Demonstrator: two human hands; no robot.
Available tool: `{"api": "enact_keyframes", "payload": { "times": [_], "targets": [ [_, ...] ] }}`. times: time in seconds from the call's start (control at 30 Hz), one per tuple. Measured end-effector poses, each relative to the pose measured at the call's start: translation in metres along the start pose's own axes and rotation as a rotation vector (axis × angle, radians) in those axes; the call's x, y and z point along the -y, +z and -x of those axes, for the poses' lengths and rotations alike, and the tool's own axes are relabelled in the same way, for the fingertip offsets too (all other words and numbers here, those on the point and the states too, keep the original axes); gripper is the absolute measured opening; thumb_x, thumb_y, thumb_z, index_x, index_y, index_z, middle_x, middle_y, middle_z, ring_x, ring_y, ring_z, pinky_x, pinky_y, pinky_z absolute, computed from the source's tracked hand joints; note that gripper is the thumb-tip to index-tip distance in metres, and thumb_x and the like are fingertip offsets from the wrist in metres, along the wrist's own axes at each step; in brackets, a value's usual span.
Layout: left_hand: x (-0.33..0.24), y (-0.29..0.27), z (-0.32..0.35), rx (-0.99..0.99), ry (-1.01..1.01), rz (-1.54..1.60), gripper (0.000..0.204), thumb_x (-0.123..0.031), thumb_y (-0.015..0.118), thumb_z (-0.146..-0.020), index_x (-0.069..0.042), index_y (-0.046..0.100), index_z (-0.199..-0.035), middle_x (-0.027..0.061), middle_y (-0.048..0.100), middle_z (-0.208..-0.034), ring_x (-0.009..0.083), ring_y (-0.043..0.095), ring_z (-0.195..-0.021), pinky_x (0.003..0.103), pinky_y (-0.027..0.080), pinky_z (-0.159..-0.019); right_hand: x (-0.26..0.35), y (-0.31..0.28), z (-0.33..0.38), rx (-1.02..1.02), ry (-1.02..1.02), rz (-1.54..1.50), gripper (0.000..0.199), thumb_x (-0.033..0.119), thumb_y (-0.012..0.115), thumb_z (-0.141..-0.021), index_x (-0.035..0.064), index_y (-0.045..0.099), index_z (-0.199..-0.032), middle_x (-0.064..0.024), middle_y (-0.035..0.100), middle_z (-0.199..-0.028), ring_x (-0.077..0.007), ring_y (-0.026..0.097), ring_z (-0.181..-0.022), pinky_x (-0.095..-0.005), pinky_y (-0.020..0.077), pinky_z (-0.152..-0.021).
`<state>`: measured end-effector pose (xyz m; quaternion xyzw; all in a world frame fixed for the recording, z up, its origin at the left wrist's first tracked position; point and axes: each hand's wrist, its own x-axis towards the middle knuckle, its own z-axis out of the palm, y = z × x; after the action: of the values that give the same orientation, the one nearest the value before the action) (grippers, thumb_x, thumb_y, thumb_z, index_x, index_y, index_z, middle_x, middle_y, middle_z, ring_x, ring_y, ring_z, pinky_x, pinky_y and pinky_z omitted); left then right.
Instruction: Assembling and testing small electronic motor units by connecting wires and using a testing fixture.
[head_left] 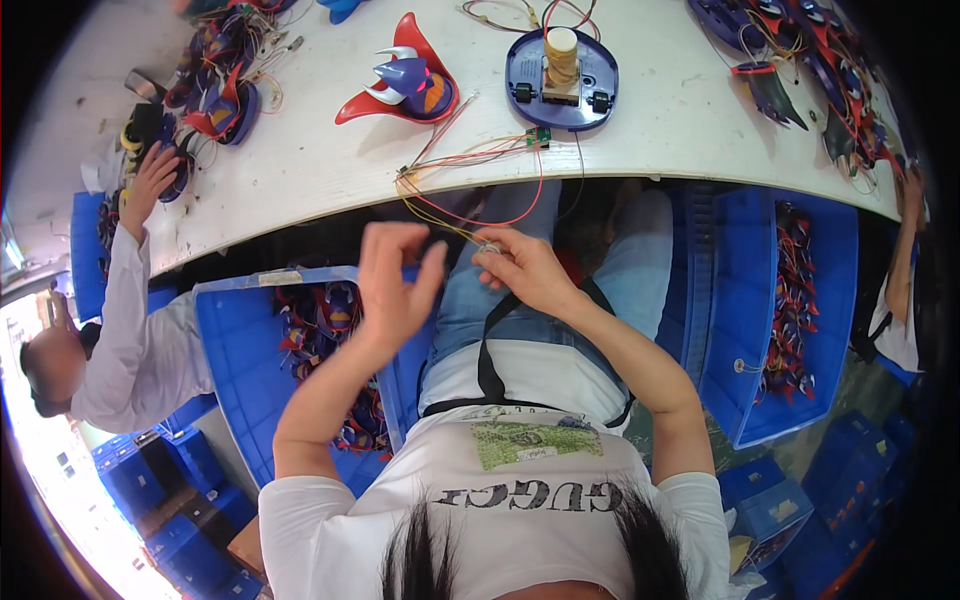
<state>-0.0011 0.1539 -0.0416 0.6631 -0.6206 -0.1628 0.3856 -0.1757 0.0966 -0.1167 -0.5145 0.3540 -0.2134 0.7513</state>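
Observation:
My right hand [528, 268] pinches a small metal part [488, 247] at the end of a bundle of thin red and yellow wires [470, 215]. The wires run up over the table edge to a small green circuit board [540, 137]. My left hand [393, 283] is raised beside it with fingers spread, close to the wires and holding nothing that I can see. Both hands hover over my lap, just below the white table [330, 170]. A blue round base [590, 90] with a tan spool on it lies beyond the board.
A red and blue toy shell [405, 82] lies left of the base. Piles of toy parts line the table's far left [225, 85] and right [810, 50]. Blue bins [235, 350] [745, 310] of parts flank my knees. A co-worker's hand [150, 180] reaches onto the table at left; another person's arm [900, 270] is at right.

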Motion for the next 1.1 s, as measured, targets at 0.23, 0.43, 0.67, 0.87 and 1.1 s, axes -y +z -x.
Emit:
{"api": "enact_keyframes", "payload": {
  "times": [0.23,0.43,0.67,0.87,1.1],
  "targets": [
    [-0.011,0.048,0.026,0.014,-0.923,1.164,0.026,-0.015,0.061,-0.090,0.000,0.056,-0.110,0.0082,0.057,-0.099,0.0162,0.055,-0.089,0.028,0.047,-0.081,0.025,0.011,0.019,-0.093,-0.183,0.303,0.026,0.004,0.060,-0.087,-0.0004,0.057,-0.113,-0.0073,0.063,-0.087,-0.0145,0.060,-0.069,-0.0255,0.0483,-0.059],
    [-0.007,0.042,0.015,0.174,-1.021,1.553,0.028,-0.016,0.057,-0.093,0.001,0.054,-0.115,0.0101,0.059,-0.103,0.0178,0.057,-0.094,0.030,0.048,-0.084,0.053,0.005,0.026,-0.215,-0.652,0.784,0.026,0.004,0.065,-0.082,0.0012,0.061,-0.108,-0.0094,0.061,-0.096,-0.0201,0.059,-0.072,-0.0297,0.0487,-0.062],
    [-0.015,0.022,0.017,0.241,-1.003,1.208,0.030,-0.014,0.058,-0.091,0.001,0.052,-0.117,0.0095,0.056,-0.100,0.0154,0.056,-0.091,0.029,0.047,-0.084,0.086,-0.026,-0.001,-0.540,-0.916,1.190,0.025,0.003,0.064,-0.081,0.0008,0.062,-0.106,-0.0093,0.057,-0.102,-0.0208,0.059,-0.071,-0.0289,0.0499,-0.063],
    [-0.017,0.014,0.006,0.359,-0.935,1.210,0.028,-0.011,0.057,-0.091,0.000,0.053,-0.117,0.0104,0.059,-0.099,0.0169,0.059,-0.087,0.029,0.050,-0.081,0.094,-0.031,-0.018,-0.582,-0.625,1.617,0.023,0.003,0.062,-0.083,0.0005,0.064,-0.106,-0.0086,0.059,-0.104,-0.0186,0.057,-0.067,-0.0278,0.0488,-0.059],
    [-0.023,0.020,-0.018,0.335,-0.858,1.284,0.026,-0.011,0.055,-0.093,0.000,0.053,-0.117,0.0101,0.059,-0.096,0.0156,0.059,-0.082,0.026,0.050,-0.072,0.114,-0.028,-0.004,-0.288,-0.304,0.746,0.021,0.007,0.059,-0.089,-0.0013,0.062,-0.108,-0.0048,0.061,-0.089,-0.0113,0.052,-0.063,-0.0210,0.0424,-0.053]
  ]
}}
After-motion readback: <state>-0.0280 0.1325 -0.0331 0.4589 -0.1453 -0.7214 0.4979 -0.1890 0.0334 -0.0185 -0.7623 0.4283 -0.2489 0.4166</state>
